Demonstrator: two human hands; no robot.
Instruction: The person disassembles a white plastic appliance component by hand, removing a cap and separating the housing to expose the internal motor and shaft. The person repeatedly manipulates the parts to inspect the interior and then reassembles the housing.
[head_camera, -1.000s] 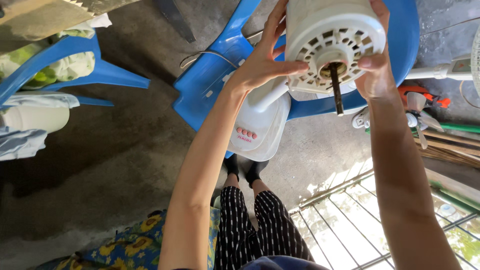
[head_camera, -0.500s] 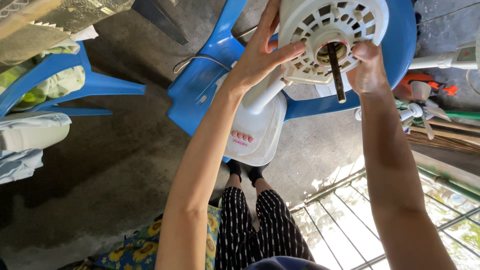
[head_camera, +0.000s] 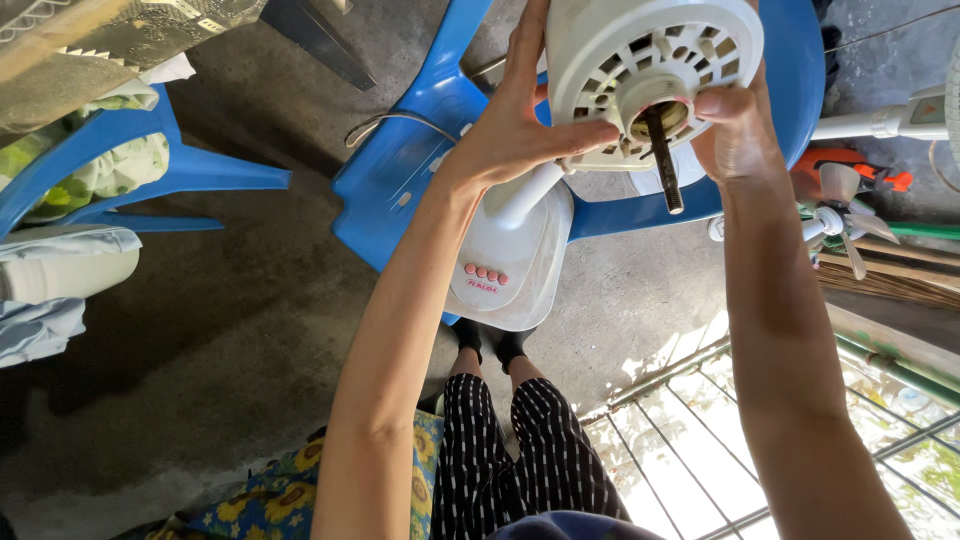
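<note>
The person holds a white plastic fan motor housing with a slotted round face (head_camera: 640, 70) up at twelve o'clock in the view, over a blue plastic chair (head_camera: 400, 170). The left hand (head_camera: 520, 130) grips the housing from its nine o'clock side, fingers spread up along the rim and the thumb pressed across the lower face. The right hand (head_camera: 735, 130) is clenched at the three o'clock edge, its thumb and fingers closed beside the hub; whether it pinches a small part there cannot be told. A dark metal shaft (head_camera: 662, 160) sticks out of the hub toward six o'clock, bare, with no blade or guard on it. Below the housing, a white neck runs down to the white fan base with a row of pink buttons (head_camera: 505, 265), which hangs near the chair's front edge. Judged from this, the fan is stripped down to motor and stand, and the blade and grille are not mounted. At four o'clock from the housing, a small pale fan blade (head_camera: 835, 215) lies on the concrete floor (head_camera: 200, 330), and a metal wire grille (head_camera: 720, 430) lies at five o'clock.
</note>
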